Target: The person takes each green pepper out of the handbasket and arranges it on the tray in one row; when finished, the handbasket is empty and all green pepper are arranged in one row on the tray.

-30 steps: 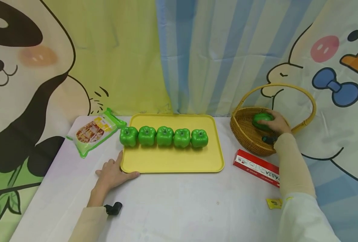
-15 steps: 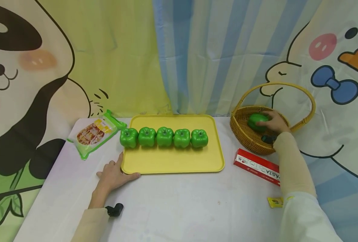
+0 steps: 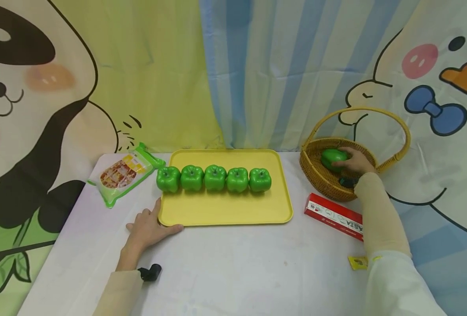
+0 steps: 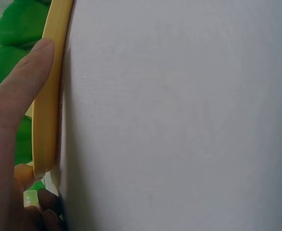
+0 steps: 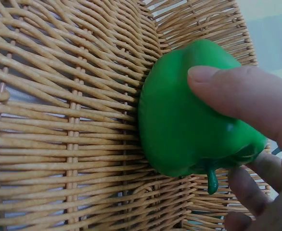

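Observation:
Inside the wicker basket (image 3: 316,177), my right hand (image 3: 357,161) grips a green bell pepper (image 3: 332,159). In the right wrist view the thumb lies over one side of that pepper (image 5: 189,110), its stem points down in that view, and fingers show behind it. My left hand (image 3: 148,228) rests at the near left corner of the yellow tray (image 3: 225,213); its thumb lies along the tray's edge (image 4: 47,110) in the left wrist view. Several green bell peppers (image 3: 215,177) stand in a row on the tray, stems up.
A red and white pasta box (image 3: 334,217) lies in front of the basket, partly behind the right forearm. Nearer is a small yellow packet (image 3: 357,263). A green and white food bag (image 3: 124,173) lies left of the tray. A patterned curtain (image 3: 257,79) hangs behind the table.
My right hand has shifted slightly left inside the basket, with the bell pepper in its grip. The left hand stays at the tray's corner, and the row of peppers is unchanged.

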`<action>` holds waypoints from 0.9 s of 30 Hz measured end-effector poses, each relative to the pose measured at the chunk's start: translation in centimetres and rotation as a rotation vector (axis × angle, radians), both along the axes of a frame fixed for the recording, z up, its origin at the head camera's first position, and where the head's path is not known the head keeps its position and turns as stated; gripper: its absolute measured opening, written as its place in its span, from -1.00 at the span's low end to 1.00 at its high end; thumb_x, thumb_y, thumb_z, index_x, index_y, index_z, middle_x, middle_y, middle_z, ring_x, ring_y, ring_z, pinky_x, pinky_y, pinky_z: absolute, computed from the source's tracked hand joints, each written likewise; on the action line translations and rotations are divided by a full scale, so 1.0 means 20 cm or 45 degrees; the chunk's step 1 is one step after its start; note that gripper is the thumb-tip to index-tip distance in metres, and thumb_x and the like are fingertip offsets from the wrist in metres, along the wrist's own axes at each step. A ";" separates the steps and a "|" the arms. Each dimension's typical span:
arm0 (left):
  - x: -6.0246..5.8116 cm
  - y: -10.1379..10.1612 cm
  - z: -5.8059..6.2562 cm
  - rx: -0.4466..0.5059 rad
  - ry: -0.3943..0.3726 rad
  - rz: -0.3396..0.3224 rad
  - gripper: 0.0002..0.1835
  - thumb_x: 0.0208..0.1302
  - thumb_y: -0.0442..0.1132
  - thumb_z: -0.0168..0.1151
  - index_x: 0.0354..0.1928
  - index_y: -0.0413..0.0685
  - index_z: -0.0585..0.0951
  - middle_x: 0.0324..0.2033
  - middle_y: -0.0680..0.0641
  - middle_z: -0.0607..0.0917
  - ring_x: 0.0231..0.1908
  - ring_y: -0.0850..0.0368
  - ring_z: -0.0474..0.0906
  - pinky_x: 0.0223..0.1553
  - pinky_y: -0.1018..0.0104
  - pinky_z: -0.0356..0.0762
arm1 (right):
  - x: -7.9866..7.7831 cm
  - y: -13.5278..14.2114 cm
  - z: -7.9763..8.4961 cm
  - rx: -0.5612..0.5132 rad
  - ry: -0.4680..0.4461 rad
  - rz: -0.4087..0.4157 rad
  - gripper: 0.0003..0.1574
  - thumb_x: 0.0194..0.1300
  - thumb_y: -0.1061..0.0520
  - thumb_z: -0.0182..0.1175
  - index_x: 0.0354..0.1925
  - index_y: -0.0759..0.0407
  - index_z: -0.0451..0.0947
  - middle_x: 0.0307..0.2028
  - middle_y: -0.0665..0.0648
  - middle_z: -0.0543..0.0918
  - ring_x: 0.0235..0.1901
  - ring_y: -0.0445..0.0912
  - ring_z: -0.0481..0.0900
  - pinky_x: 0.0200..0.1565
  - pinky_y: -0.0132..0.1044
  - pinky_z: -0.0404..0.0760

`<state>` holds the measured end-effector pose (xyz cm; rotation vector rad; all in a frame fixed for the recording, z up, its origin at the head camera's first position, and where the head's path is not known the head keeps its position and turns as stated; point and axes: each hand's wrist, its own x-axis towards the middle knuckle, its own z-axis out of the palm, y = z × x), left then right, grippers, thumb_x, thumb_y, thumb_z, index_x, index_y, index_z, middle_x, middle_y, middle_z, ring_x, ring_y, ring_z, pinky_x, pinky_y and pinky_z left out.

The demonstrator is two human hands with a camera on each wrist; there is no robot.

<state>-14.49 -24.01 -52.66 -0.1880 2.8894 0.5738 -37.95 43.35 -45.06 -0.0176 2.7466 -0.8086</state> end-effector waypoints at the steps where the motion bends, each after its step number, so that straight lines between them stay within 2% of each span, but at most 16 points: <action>1: 0.00 0.00 0.00 0.001 -0.002 -0.003 0.51 -0.20 0.75 0.15 0.61 -0.08 -0.12 0.06 -0.46 0.47 0.06 -0.40 0.40 -0.07 -0.53 0.18 | 0.01 0.00 0.00 -0.012 -0.004 -0.007 0.15 0.31 -0.22 0.31 0.58 0.16 -0.03 0.45 0.60 0.06 0.30 0.46 0.21 0.21 0.35 0.37; 5: 0.00 -0.01 0.00 0.011 -0.007 -0.012 0.52 -0.20 0.75 0.15 0.61 -0.09 -0.14 0.11 -0.49 0.45 0.11 -0.45 0.38 -0.05 -0.57 0.16 | 0.04 0.00 0.03 -0.068 0.037 -0.018 0.09 0.28 -0.17 0.36 0.56 0.11 0.07 0.42 0.53 0.14 0.24 0.39 0.28 0.12 0.25 0.47; 9: 0.00 -0.01 0.01 0.020 -0.017 -0.017 0.52 -0.19 0.75 0.15 0.61 -0.09 -0.15 0.13 -0.51 0.43 0.13 -0.47 0.36 -0.03 -0.61 0.14 | 0.06 -0.02 0.08 -0.038 0.147 -0.009 0.01 0.27 -0.17 0.36 0.51 0.12 0.18 0.44 0.49 0.12 0.25 0.37 0.26 0.15 0.28 0.41; 12: 0.00 -0.01 0.01 0.016 -0.027 -0.022 0.53 -0.21 0.77 0.13 0.61 -0.09 -0.16 0.12 -0.50 0.44 0.13 -0.46 0.36 -0.03 -0.62 0.14 | 0.10 -0.04 0.12 0.017 0.195 -0.010 0.03 0.27 -0.22 0.34 0.51 0.10 0.18 0.46 0.51 0.04 0.25 0.39 0.22 0.16 0.34 0.36; 16: -0.01 0.00 0.02 0.020 -0.031 -0.025 0.54 -0.22 0.77 0.12 0.61 -0.09 -0.17 0.11 -0.51 0.44 0.13 -0.48 0.36 -0.01 -0.66 0.12 | 0.13 -0.08 0.16 0.016 0.213 -0.008 0.04 0.26 -0.26 0.33 0.53 0.05 0.16 0.45 0.53 0.02 0.21 0.40 0.26 0.12 0.34 0.38; 24: 0.00 -0.01 0.02 0.038 -0.019 -0.030 0.51 -0.18 0.73 0.16 0.61 -0.09 -0.17 0.11 -0.53 0.43 0.14 -0.51 0.35 0.00 -0.69 0.08 | 0.20 -0.18 0.21 -0.042 0.283 0.069 -0.03 0.24 -0.20 0.38 0.48 0.04 0.26 0.38 0.51 0.09 0.15 0.34 0.29 0.07 0.23 0.43; 27: 0.00 -0.01 0.02 0.041 -0.024 -0.036 0.51 -0.15 0.72 0.16 0.61 -0.12 -0.17 0.12 -0.54 0.42 0.14 -0.52 0.34 0.00 -0.70 0.07 | 0.23 -0.23 0.23 -0.051 0.308 0.098 0.00 0.24 -0.18 0.39 0.51 0.02 0.22 0.39 0.48 0.12 0.16 0.32 0.31 0.08 0.23 0.43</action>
